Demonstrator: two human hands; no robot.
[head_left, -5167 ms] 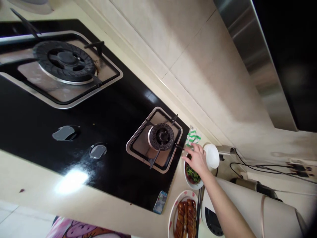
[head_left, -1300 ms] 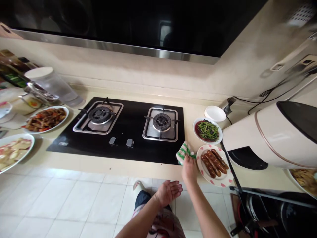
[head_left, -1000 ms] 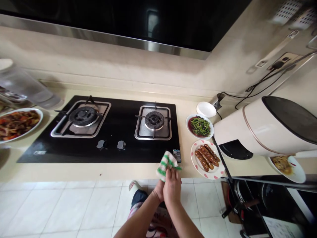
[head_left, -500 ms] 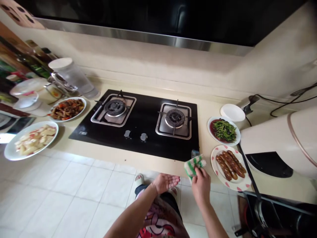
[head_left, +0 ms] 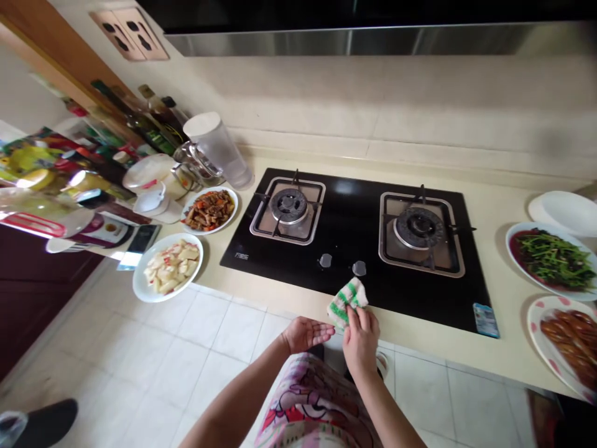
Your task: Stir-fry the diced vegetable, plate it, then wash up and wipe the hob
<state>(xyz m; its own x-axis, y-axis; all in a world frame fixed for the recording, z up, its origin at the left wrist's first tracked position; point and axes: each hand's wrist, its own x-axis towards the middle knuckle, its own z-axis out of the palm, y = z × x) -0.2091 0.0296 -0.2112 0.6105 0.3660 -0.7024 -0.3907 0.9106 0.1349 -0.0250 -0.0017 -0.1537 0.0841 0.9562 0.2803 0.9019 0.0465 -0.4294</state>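
My right hand [head_left: 361,336] presses a green-and-white striped cloth [head_left: 345,302] with its fingers. The cloth lies at the front edge of the black gas cooktop [head_left: 345,242], partly on the pale counter strip, just below the two grey knobs [head_left: 342,265]. Close by on the left, my left hand [head_left: 308,334] is held palm up at the counter's front edge, fingers stretched out and holding nothing. Its fingertips come near the cloth's lower corner.
Left of the cooktop stand a plate of stir-fried meat [head_left: 209,210], a bowl of pale sliced food [head_left: 170,264], a clear pitcher [head_left: 219,149] and several bottles. On the right are a plate of greens [head_left: 553,258] and a plate of sausages [head_left: 536,323]. A range hood [head_left: 354,43] hangs above.
My right hand has slid the cloth leftward along the cooktop's front edge, from its right corner to below the knobs. My left hand stays palm up. The view has turned left.
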